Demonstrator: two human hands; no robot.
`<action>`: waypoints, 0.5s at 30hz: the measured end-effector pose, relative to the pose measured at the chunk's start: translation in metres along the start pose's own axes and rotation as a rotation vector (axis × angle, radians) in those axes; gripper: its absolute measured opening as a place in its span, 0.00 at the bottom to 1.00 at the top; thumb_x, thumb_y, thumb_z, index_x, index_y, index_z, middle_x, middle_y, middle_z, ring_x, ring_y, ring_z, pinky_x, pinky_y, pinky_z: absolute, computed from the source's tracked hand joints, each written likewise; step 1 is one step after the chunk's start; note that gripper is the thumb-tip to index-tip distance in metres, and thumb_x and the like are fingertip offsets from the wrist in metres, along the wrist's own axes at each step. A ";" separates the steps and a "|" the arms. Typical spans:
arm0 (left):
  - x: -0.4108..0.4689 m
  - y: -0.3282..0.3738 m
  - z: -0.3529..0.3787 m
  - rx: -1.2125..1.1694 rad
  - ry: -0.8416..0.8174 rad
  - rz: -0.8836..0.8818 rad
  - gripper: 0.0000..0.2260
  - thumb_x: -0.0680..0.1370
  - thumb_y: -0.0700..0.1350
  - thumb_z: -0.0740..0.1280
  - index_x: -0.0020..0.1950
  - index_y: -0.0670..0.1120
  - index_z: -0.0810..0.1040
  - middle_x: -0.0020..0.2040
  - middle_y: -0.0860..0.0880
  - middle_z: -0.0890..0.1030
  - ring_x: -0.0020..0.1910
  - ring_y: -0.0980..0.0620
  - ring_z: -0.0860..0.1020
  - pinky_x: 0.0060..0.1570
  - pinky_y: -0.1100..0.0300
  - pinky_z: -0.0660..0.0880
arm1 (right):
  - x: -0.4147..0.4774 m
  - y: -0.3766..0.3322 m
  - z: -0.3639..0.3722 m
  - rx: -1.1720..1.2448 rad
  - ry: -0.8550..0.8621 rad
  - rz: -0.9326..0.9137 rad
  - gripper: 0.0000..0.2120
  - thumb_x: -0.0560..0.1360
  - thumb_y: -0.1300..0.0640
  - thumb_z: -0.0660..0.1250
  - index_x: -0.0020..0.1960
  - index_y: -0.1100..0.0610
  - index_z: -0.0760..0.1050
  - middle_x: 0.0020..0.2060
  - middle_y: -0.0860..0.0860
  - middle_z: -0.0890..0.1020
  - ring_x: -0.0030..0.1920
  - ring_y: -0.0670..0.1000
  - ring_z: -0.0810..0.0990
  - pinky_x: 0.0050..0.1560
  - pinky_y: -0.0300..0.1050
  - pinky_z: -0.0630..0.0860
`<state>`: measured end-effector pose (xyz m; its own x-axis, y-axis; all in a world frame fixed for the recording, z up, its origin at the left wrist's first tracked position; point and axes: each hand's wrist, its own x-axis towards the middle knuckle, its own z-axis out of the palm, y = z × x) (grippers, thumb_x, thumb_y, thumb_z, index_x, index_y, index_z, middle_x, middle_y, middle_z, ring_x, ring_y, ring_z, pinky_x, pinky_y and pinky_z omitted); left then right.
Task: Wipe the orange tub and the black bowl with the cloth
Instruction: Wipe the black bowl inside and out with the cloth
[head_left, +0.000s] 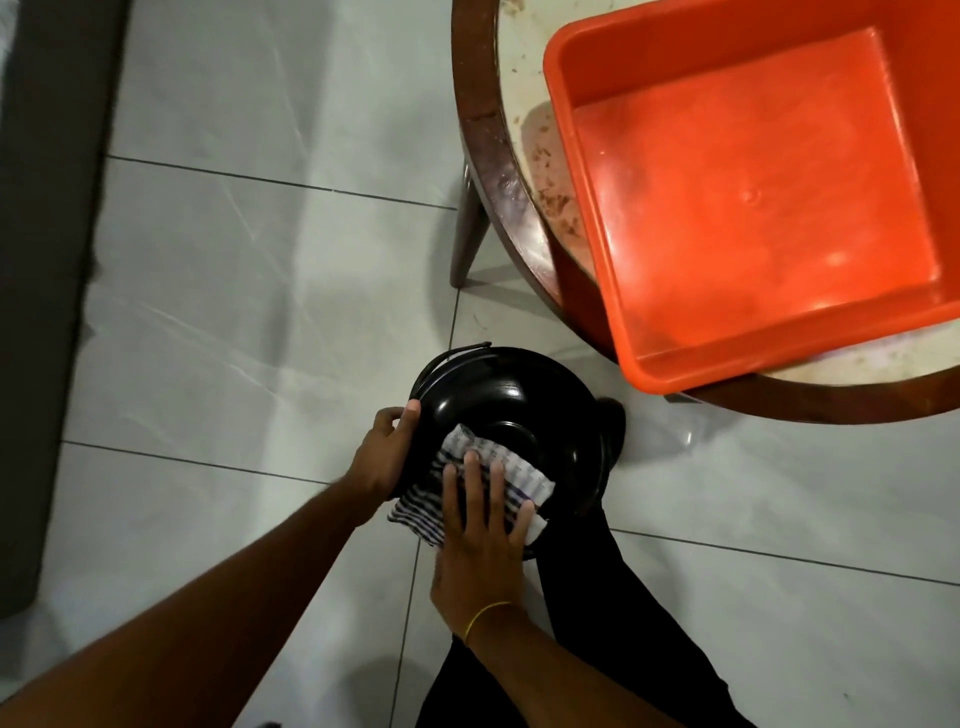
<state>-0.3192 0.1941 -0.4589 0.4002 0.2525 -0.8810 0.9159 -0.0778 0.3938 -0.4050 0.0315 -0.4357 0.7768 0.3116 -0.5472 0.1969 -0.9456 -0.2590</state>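
Note:
The black bowl (498, 400) is held bottom-up above the floor, in front of my legs. My left hand (382, 457) grips its left rim, thumb on the outside. My right hand (480, 530) lies flat, fingers spread, pressing the striped white-and-blue cloth (519, 475) against the bowl's near side. The orange tub (753, 187) stands open side up on the round table at the upper right, its near corner hanging over the table's edge. Nothing is inside the tub.
The round table (498, 171) has a dark wooden rim and a pale top smeared with brown crumbs beside the tub. One table leg (467, 244) reaches down to the grey tiled floor (234, 312). A dark strip (41, 260) runs along the left edge.

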 end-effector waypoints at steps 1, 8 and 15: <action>-0.003 -0.003 0.003 0.038 0.049 0.052 0.30 0.82 0.69 0.55 0.73 0.49 0.70 0.69 0.42 0.78 0.66 0.43 0.78 0.66 0.42 0.78 | -0.001 0.006 -0.005 -0.003 0.009 -0.050 0.55 0.70 0.47 0.76 0.86 0.54 0.47 0.86 0.56 0.45 0.85 0.64 0.47 0.75 0.78 0.60; -0.044 0.006 0.025 0.805 0.047 0.895 0.33 0.76 0.56 0.68 0.80 0.53 0.65 0.82 0.49 0.64 0.83 0.47 0.60 0.76 0.39 0.63 | 0.008 0.057 -0.052 0.019 0.083 0.173 0.48 0.66 0.41 0.76 0.81 0.52 0.62 0.77 0.53 0.70 0.75 0.59 0.71 0.64 0.66 0.73; -0.043 -0.006 0.039 1.252 -0.130 0.925 0.38 0.69 0.54 0.73 0.78 0.53 0.65 0.67 0.50 0.76 0.65 0.47 0.75 0.63 0.46 0.76 | 0.014 0.049 -0.049 0.025 -0.051 0.147 0.21 0.61 0.46 0.73 0.52 0.49 0.77 0.48 0.50 0.79 0.49 0.57 0.79 0.50 0.59 0.74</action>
<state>-0.3408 0.1463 -0.4334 0.7571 -0.4124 -0.5067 -0.2263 -0.8931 0.3887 -0.3548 -0.0146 -0.4168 0.7645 0.1746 -0.6205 0.0675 -0.9790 -0.1924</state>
